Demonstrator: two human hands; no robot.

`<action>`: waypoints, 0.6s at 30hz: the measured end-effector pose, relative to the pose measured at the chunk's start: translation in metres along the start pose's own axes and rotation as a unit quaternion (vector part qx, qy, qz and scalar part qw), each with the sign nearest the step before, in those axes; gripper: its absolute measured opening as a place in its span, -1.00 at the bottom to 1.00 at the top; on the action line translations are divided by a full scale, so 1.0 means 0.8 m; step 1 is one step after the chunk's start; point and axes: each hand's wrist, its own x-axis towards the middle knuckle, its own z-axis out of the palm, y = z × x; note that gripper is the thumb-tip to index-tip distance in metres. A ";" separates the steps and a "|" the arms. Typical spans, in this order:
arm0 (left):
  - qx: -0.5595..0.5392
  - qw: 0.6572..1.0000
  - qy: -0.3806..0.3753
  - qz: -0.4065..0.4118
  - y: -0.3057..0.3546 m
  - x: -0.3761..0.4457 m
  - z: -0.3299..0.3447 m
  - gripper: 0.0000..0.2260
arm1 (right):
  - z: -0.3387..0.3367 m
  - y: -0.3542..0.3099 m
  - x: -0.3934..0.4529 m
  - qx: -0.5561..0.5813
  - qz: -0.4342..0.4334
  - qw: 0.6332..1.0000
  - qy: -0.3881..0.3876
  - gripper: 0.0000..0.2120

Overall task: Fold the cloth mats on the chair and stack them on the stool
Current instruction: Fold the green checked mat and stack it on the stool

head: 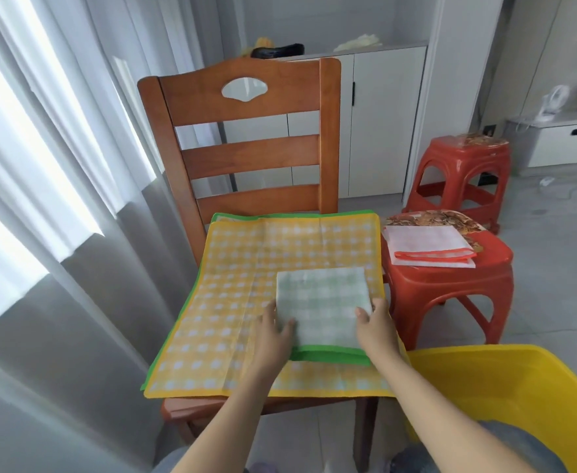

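Note:
A folded green-checked cloth mat point(324, 302) with a green border lies on the seat of the wooden chair point(246, 151), on top of an unfolded yellow-checked mat point(246, 268). A green-edged mat peeks out beneath the yellow one. My left hand point(275, 331) grips the folded mat's left edge, thumb on top. My right hand point(375, 327) grips its right edge, thumb on top. A folded orange-edged white mat point(427, 245) rests on the near red stool point(450, 288) right of the chair.
A second red stool point(464, 165) stands farther back on the right. A yellow plastic tub point(505, 384) sits at the lower right near my right forearm. Grey curtains point(58, 199) hang on the left, and white cabinets point(382, 121) stand behind the chair.

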 end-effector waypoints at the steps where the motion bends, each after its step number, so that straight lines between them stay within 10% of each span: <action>1: 0.002 1.000 -0.013 0.020 0.008 0.003 0.008 -0.51 | -0.008 0.001 0.005 0.009 -0.020 1.000 0.010 -0.65; 9: 0.024 0.985 -0.051 0.161 0.099 0.047 0.096 -0.47 | -0.102 0.007 0.071 -0.001 -0.119 0.992 0.044 -0.23; 18: 0.090 0.967 -0.154 0.182 0.167 0.152 0.223 -0.31 | -0.196 0.020 0.221 -0.075 -0.128 0.987 0.067 -0.21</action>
